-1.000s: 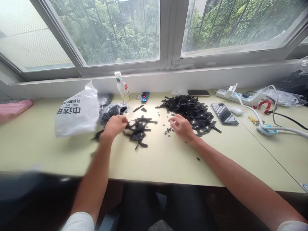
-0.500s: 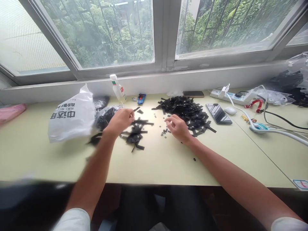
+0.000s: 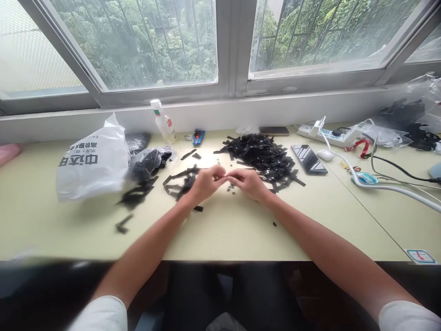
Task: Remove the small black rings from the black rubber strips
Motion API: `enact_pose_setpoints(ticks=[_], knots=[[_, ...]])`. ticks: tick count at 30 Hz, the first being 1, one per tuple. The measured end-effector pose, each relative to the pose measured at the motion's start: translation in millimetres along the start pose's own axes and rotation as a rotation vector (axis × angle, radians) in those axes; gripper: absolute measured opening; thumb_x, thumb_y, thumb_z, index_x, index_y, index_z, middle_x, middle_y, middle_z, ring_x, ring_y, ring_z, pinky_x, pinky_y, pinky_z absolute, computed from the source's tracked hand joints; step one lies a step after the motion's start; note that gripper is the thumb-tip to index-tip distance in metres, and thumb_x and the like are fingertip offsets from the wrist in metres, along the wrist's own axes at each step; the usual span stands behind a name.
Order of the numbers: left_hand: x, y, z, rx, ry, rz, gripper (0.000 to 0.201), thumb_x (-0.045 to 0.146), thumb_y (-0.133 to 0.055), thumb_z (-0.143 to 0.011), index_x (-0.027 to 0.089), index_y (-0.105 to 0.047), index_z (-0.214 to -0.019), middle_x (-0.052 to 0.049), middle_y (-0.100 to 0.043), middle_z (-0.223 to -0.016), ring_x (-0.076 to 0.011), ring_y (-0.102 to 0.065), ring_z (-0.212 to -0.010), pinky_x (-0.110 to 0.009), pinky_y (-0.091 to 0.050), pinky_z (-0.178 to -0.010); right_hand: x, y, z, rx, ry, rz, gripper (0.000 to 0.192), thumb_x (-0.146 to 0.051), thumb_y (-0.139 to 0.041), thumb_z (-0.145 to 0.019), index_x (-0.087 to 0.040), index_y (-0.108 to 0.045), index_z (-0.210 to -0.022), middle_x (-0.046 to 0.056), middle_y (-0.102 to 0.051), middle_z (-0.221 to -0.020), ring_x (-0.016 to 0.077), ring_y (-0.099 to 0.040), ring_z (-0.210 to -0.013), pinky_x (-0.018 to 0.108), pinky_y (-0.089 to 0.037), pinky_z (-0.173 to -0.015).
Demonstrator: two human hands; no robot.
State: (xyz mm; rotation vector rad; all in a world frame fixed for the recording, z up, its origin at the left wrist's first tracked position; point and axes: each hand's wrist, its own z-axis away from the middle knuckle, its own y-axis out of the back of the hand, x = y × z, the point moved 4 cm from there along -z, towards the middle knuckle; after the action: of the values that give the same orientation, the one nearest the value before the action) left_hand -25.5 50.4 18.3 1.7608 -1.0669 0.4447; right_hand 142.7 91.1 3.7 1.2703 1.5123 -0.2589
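My left hand point(image 3: 207, 181) and my right hand point(image 3: 248, 182) meet over the middle of the table, fingertips touching. Both are closed in a pinch; whatever lies between the fingers is hidden or too small to make out. A large heap of black strips point(image 3: 263, 154) lies just behind and beside my right hand. Partly behind my left hand is a smaller, looser group of black strips point(image 3: 186, 184). Several small dark rings point(image 3: 232, 187) are scattered below and around the fingertips. Another small black ring point(image 3: 274, 224) lies nearer the front edge.
At left stand a white plastic bag point(image 3: 94, 161) and a clear bag of black pieces point(image 3: 146, 163). A bottle point(image 3: 163, 122) is near the sill. To the right are a phone point(image 3: 309, 159), a white mouse-shaped object point(image 3: 325, 155), a power strip point(image 3: 330, 133) and cables.
My left hand has moved right, away from the loose strips, to meet my right hand. The right hand has stayed nearly in place. The view has shifted slightly.
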Motion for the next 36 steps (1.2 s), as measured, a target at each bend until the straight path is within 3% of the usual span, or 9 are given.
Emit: enact_pose_setpoints(ticks=[6, 12, 22, 30, 36], knots=[[-3, -1.2, 4, 0.094, -0.014, 0.094, 0.017, 0.029, -0.067, -0.089, 0.018, -0.066, -0.102, -0.005, -0.070, -0.099, -0.0162, -0.066, -0.088, -0.029, -0.055, -0.079, 2, 1, 0, -0.016, -0.120, -0.085, 0.027, -0.044, -0.063, -0.090, -0.021, -0.072, -0.102, 0.004, -0.072, -0.085, 0.0185, -0.065, -0.072, 0.032, -0.051, -0.067], [-5, -4.7, 6, 0.132, -0.012, 0.137, 0.016, 0.027, -0.068, -0.088, 0.018, -0.067, -0.101, -0.004, -0.071, -0.097, -0.0164, -0.066, -0.089, -0.029, -0.056, -0.080, -5, 1, 1, 0.037, -0.063, -0.018, 0.018, -0.032, -0.060, -0.088, -0.020, -0.071, -0.097, 0.004, -0.070, -0.087, 0.0171, -0.062, -0.072, 0.029, -0.047, -0.064], [17, -14.9, 10, 0.061, -0.105, 0.135, 0.005, 0.018, -0.066, -0.088, 0.017, -0.068, -0.092, -0.002, -0.071, -0.087, -0.0137, -0.065, -0.078, -0.027, -0.056, -0.075, -5, -5, 1, -0.049, -0.011, 0.172, 0.012, -0.012, -0.045, -0.081, -0.019, -0.053, -0.074, -0.001, -0.054, -0.069, 0.0131, -0.044, -0.062, 0.026, -0.033, -0.056], [15, -15.9, 10, 0.014, -0.015, 0.230, 0.005, 0.019, -0.064, -0.088, 0.017, -0.067, -0.092, -0.003, -0.071, -0.089, -0.0144, -0.066, -0.081, -0.029, -0.056, -0.078, 0, -8, 0, -0.144, -0.039, 0.248, 0.012, -0.013, -0.040, -0.084, -0.021, -0.043, -0.076, -0.002, -0.049, -0.070, 0.0144, -0.041, -0.063, 0.028, -0.028, -0.058], [11, -16.1, 8, -0.006, 0.069, 0.312, 0.013, 0.026, -0.068, -0.088, 0.017, -0.069, -0.096, -0.005, -0.072, -0.093, -0.0163, -0.068, -0.084, -0.031, -0.056, -0.079, 1, -6, -2, -0.105, -0.053, 0.178, 0.014, -0.014, -0.038, -0.085, -0.021, -0.046, -0.075, -0.001, -0.049, -0.069, 0.0153, -0.042, -0.063, 0.028, -0.030, -0.058]])
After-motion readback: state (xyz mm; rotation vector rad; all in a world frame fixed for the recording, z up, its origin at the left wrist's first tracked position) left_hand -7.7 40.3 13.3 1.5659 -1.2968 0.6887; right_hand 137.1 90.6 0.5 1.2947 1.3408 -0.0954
